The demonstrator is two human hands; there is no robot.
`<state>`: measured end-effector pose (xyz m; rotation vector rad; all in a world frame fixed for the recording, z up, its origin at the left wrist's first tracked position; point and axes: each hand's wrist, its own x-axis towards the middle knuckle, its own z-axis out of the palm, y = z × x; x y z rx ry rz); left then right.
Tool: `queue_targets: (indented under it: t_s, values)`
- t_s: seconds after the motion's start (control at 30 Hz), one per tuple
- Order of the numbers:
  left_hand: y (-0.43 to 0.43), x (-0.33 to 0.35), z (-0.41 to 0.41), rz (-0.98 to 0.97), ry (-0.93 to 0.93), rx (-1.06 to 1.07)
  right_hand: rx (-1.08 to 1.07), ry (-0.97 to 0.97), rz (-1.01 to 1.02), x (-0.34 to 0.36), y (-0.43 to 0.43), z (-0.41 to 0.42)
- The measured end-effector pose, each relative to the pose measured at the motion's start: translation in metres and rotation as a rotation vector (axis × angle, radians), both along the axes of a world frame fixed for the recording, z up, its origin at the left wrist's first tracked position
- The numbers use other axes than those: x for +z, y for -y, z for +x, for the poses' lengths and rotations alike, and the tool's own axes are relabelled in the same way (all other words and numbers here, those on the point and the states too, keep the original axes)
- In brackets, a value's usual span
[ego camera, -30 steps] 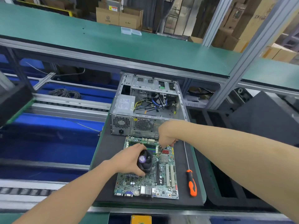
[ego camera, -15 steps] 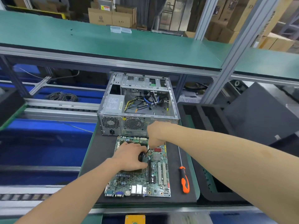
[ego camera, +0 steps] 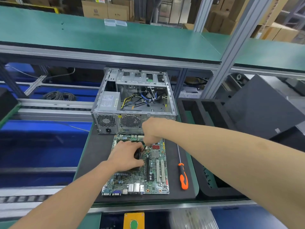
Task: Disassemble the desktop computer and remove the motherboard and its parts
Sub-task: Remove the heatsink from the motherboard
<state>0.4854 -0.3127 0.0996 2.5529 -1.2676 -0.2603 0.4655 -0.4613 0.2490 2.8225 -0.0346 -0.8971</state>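
Left hand point(ego camera: 125, 156) is clamped down over the black cooler point(ego camera: 137, 155) on the motherboard point(ego camera: 148, 176), fingers curled round it so only a dark sliver shows between them. Right hand point(ego camera: 151, 132) comes in from above with the fingertips bunched and pointing straight down at the board just beside the cooler. There's a thin wire right there, but I honestly can't tell if it's pinching it or only touching. The board itself is green, packed with slots and a small silver heatsink, lying flat on the dark mat point(ego camera: 97, 154). Its long axis runs away from the person, port end nearest them, far end right up against the back of the open case point(ego camera: 113, 121). An orange-handled screwdriver point(ego camera: 183, 177) lies on the mat just to the right, with its shaft parallel to the board.
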Motion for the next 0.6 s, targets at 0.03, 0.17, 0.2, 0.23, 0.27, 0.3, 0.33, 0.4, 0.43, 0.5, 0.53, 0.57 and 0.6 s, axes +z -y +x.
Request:
queue_targets:
  t_s: [0.03, 0.17, 0.2, 0.23, 0.27, 0.3, 0.33, 0.4, 0.43, 0.5, 0.53, 0.57, 0.6]
  values:
    - [0.000, 0.000, 0.000, 0.004, 0.005, -0.001, 0.004, 0.007, 0.001, 0.000, -0.001, 0.000]
    - [0.000, 0.002, -0.001, -0.003, -0.003, -0.008, 0.035, -0.028, -0.040, 0.002, -0.006, 0.002]
    - [0.000, 0.003, -0.001, -0.010, -0.009, -0.008, 0.042, -0.038, -0.048, 0.002, -0.007, 0.002]
    - [0.000, 0.002, -0.001, -0.015, -0.011, -0.006, 0.044, -0.043, -0.051, 0.001, -0.008, 0.002]
    - [0.000, 0.002, -0.001, -0.017, -0.012, -0.005, 0.045, -0.043, -0.051, -0.001, -0.008, 0.002]
    - [0.000, 0.001, -0.001, -0.017, -0.015, -0.005, 0.045, -0.037, -0.051, -0.002, -0.009, 0.001]
    - [0.000, 0.001, -0.001, -0.020, -0.017, -0.008, 0.046, -0.028, -0.050, -0.003, -0.009, 0.001]
    - [-0.001, 0.001, -0.001, -0.025, -0.019, -0.006, 0.052, -0.015, -0.045, -0.002, -0.009, 0.002]
    - [-0.001, 0.002, -0.001, -0.022, -0.020, -0.005, 0.056, -0.012, -0.042, 0.000, -0.008, 0.003]
    - [-0.001, 0.002, -0.001, -0.015, -0.015, -0.003, 0.073, -0.016, -0.052, 0.005, -0.008, 0.005]
    - [-0.001, 0.001, -0.001, -0.019, -0.012, 0.000, 0.090, -0.027, -0.067, 0.007, -0.008, 0.005]
    - [0.000, 0.001, -0.001, -0.026, -0.013, 0.005, 0.108, -0.043, -0.081, 0.009, -0.009, 0.005]
    - [-0.001, 0.000, -0.001, -0.033, -0.016, 0.008, 0.120, -0.057, -0.089, 0.010, -0.010, 0.005]
